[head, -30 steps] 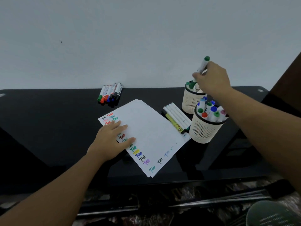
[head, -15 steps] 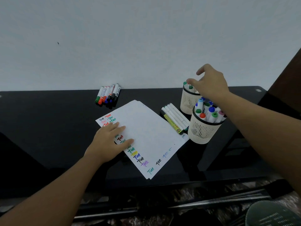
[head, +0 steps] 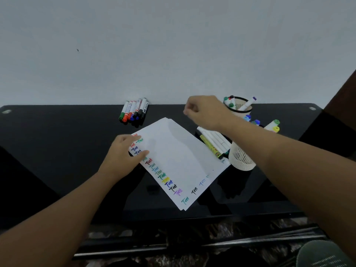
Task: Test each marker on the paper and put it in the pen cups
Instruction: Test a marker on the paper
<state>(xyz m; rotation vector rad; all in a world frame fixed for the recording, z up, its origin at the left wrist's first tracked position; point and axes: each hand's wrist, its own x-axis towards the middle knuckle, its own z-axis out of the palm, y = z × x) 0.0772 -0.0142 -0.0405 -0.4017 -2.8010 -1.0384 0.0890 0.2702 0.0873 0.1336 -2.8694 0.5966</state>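
- Glossy black tabletop [head: 57,151] carries everything, set against a pale wall.
- White paper sheets [head: 179,157], stacked and angled, sit mid-table; the left hand [head: 123,155] rests flat on them with fingers spread over the coloured test scribbles, likely to stop them sliding.
- Two cream perforated plastic pen cups [head: 241,160] stand right of the paper, holding tested markers.
- Right hand [head: 204,110] hovers above the table between cups and paper, fingers curled loosely, holding nothing.
- Untested white-barrelled markers with coloured caps [head: 133,111] lie bunched at the wall; slim white pens [head: 214,142] lie beside the near cup.
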